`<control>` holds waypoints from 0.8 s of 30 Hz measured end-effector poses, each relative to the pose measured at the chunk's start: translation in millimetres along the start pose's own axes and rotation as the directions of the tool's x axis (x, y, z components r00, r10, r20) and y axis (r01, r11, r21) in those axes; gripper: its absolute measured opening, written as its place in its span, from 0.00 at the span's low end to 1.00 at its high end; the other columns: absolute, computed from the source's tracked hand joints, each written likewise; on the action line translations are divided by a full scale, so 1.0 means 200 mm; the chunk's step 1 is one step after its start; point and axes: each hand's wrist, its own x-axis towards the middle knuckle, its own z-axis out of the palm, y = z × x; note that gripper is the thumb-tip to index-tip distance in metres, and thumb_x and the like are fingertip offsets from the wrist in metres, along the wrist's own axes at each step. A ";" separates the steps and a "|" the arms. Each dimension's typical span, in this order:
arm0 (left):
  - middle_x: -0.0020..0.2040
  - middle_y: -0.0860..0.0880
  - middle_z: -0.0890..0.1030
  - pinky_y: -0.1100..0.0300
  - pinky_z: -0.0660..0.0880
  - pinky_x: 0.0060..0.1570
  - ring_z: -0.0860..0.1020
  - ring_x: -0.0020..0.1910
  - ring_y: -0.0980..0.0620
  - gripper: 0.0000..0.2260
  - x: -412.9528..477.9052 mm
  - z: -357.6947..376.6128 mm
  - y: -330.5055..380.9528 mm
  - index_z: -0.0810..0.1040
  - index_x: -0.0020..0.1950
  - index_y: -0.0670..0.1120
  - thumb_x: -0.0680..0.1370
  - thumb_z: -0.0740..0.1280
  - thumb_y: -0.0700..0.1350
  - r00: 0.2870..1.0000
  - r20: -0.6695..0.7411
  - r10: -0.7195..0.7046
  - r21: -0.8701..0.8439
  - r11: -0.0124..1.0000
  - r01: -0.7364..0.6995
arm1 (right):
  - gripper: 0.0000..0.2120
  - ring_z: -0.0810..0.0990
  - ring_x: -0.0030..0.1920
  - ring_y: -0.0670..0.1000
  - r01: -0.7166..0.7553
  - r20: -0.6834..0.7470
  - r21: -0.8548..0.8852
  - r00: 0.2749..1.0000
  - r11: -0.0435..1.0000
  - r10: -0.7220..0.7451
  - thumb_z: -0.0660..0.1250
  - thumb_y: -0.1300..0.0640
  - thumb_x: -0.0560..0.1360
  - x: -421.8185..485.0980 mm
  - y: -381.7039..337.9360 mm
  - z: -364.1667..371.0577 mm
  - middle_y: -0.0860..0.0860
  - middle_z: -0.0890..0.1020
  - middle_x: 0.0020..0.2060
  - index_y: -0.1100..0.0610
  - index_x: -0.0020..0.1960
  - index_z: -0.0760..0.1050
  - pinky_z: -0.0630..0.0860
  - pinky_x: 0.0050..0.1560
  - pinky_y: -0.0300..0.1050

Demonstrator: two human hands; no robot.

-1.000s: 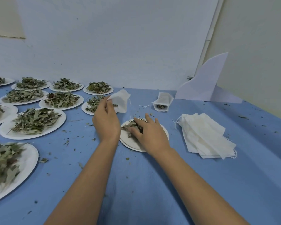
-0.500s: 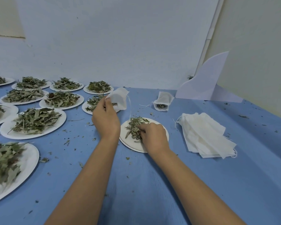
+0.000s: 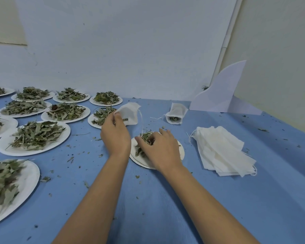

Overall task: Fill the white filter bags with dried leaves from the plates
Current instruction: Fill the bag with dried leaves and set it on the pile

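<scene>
The left hand [image 3: 115, 138] is pinching a white filter bag [image 3: 129, 112] by its rim above the blue counter [image 3: 148, 199], while the right hand [image 3: 161, 147] is curling its fingers around dried leaves [image 3: 145, 136] on the small plate [image 3: 141, 163] just beside it.

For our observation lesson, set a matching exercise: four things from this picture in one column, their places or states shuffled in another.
1 left hand
2 right hand
3 stack of bags
4 lying bag

A grips leaves on a plate
B holds up a white bag
C alone at the back, partly filled
D empty, piled at the right

Pairs: 1-B, 2-A, 3-D, 4-C
</scene>
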 end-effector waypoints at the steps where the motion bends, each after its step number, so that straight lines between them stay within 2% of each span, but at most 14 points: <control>1: 0.34 0.55 0.72 0.44 0.77 0.49 0.71 0.37 0.53 0.12 0.00 0.00 0.00 0.76 0.45 0.45 0.82 0.56 0.46 1.000 0.002 0.001 0.001 1.000 -0.001 | 0.28 0.59 0.73 0.56 -0.002 0.009 -0.042 1.000 0.999 0.003 0.60 0.33 0.72 0.00 0.00 0.01 0.56 0.70 0.67 0.55 0.57 0.76 0.57 0.71 0.59; 3: 0.33 0.55 0.71 0.46 0.78 0.48 0.70 0.34 0.54 0.12 0.00 0.00 -0.01 0.74 0.43 0.45 0.82 0.56 0.46 1.000 -0.001 0.004 0.001 1.000 -0.004 | 0.30 0.53 0.76 0.55 -0.004 0.014 -0.095 1.000 0.996 0.006 0.64 0.33 0.70 0.00 -0.01 0.02 0.55 0.62 0.74 0.53 0.62 0.72 0.52 0.73 0.61; 6: 0.32 0.55 0.70 0.55 0.75 0.40 0.72 0.33 0.53 0.14 0.01 0.00 -0.01 0.75 0.44 0.39 0.82 0.56 0.46 1.000 -0.019 0.012 0.009 1.000 -0.012 | 0.30 0.51 0.76 0.56 -0.019 -0.022 -0.131 1.000 0.991 0.016 0.66 0.35 0.69 -0.01 0.00 0.03 0.55 0.58 0.75 0.50 0.64 0.68 0.48 0.71 0.65; 9: 0.32 0.53 0.71 0.47 0.77 0.46 0.74 0.38 0.47 0.14 0.02 0.00 0.00 0.72 0.39 0.43 0.82 0.56 0.45 1.000 -0.022 -0.002 -0.010 1.000 0.002 | 0.34 0.49 0.76 0.59 -0.052 -0.038 -0.153 0.998 0.987 0.047 0.65 0.35 0.69 -0.03 0.00 0.01 0.56 0.55 0.75 0.47 0.70 0.61 0.46 0.70 0.68; 12: 0.32 0.53 0.71 0.44 0.77 0.48 0.71 0.37 0.50 0.14 0.01 -0.01 0.01 0.71 0.37 0.45 0.82 0.56 0.45 1.000 -0.028 -0.012 -0.020 1.000 0.011 | 0.35 0.48 0.76 0.61 -0.078 0.024 -0.146 0.996 0.986 0.082 0.65 0.37 0.72 -0.05 0.01 -0.01 0.59 0.51 0.76 0.47 0.74 0.56 0.49 0.72 0.65; 15: 0.31 0.51 0.70 0.56 0.73 0.36 0.67 0.31 0.55 0.14 0.00 -0.01 0.00 0.74 0.43 0.38 0.82 0.56 0.45 0.999 -0.035 0.013 -0.007 1.000 -0.013 | 0.30 0.53 0.75 0.61 -0.038 0.064 -0.101 0.997 0.994 0.045 0.63 0.42 0.76 -0.08 0.03 -0.02 0.60 0.53 0.76 0.49 0.74 0.58 0.56 0.72 0.58; 16: 0.33 0.46 0.72 0.56 0.72 0.36 0.66 0.30 0.55 0.14 0.00 -0.01 0.00 0.75 0.44 0.37 0.82 0.56 0.45 0.999 -0.036 0.018 -0.001 1.000 -0.018 | 0.29 0.56 0.74 0.61 -0.013 0.063 -0.090 0.998 0.996 0.019 0.63 0.43 0.77 -0.09 0.03 -0.03 0.60 0.54 0.76 0.48 0.74 0.58 0.59 0.71 0.56; 18: 0.42 0.37 0.77 0.51 0.74 0.41 0.66 0.32 0.55 0.14 0.00 -0.01 0.00 0.75 0.45 0.39 0.82 0.56 0.45 0.999 -0.031 0.011 0.002 1.000 -0.011 | 0.26 0.59 0.73 0.60 0.034 0.061 -0.072 0.998 0.997 -0.030 0.62 0.47 0.79 -0.10 0.03 -0.04 0.59 0.55 0.75 0.47 0.74 0.58 0.63 0.67 0.52; 21: 0.47 0.36 0.78 0.49 0.75 0.43 0.69 0.36 0.52 0.14 0.00 -0.01 0.00 0.77 0.47 0.39 0.82 0.56 0.45 1.000 -0.020 -0.007 0.018 1.000 0.007 | 0.24 0.60 0.73 0.59 0.077 0.075 -0.110 0.995 0.991 -0.069 0.60 0.51 0.80 -0.11 0.02 -0.04 0.58 0.53 0.76 0.48 0.74 0.59 0.67 0.64 0.50; 24: 0.47 0.35 0.78 0.52 0.74 0.40 0.68 0.34 0.53 0.15 0.00 -0.01 0.00 0.77 0.50 0.37 0.82 0.56 0.45 1.000 -0.022 -0.007 0.020 1.000 0.008 | 0.20 0.66 0.69 0.61 0.100 0.092 -0.171 0.992 0.980 -0.085 0.58 0.54 0.81 -0.11 0.02 -0.04 0.59 0.58 0.75 0.50 0.72 0.64 0.68 0.62 0.49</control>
